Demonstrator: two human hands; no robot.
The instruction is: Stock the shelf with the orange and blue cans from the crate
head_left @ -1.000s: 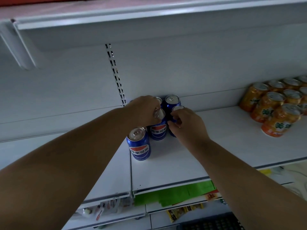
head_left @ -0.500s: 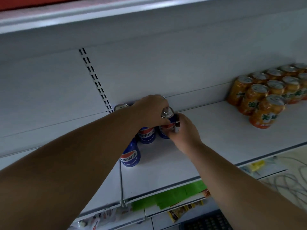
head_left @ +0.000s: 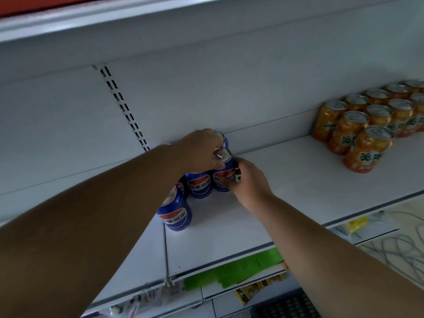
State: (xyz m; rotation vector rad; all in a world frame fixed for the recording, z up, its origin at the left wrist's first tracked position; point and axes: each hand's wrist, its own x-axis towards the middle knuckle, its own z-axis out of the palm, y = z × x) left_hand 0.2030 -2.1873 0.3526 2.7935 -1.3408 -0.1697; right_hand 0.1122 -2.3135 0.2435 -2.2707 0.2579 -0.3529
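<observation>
Several blue cans (head_left: 199,184) stand in a cluster on the white shelf (head_left: 286,191), near its back wall. My left hand (head_left: 202,152) reaches over them from the left, fingers curled over the top of one blue can. My right hand (head_left: 249,181) grips the side of the rightmost blue can (head_left: 223,177), whose silver top (head_left: 222,154) shows between my hands. Another blue can (head_left: 176,214) stands alone nearer the shelf front, under my left forearm. Several orange cans (head_left: 364,127) stand grouped at the shelf's right end. The crate is out of sight.
An upper shelf (head_left: 160,17) overhangs close above. A slotted upright (head_left: 124,106) runs down the back wall. Green price strips (head_left: 234,269) line the shelf front. Lower shelves with small goods lie below, and grey cables (head_left: 399,246) at lower right.
The view has swung so the cans sit lower and further right. Both hands stay on the blue cans, pressing them closer together toward the back wall.
</observation>
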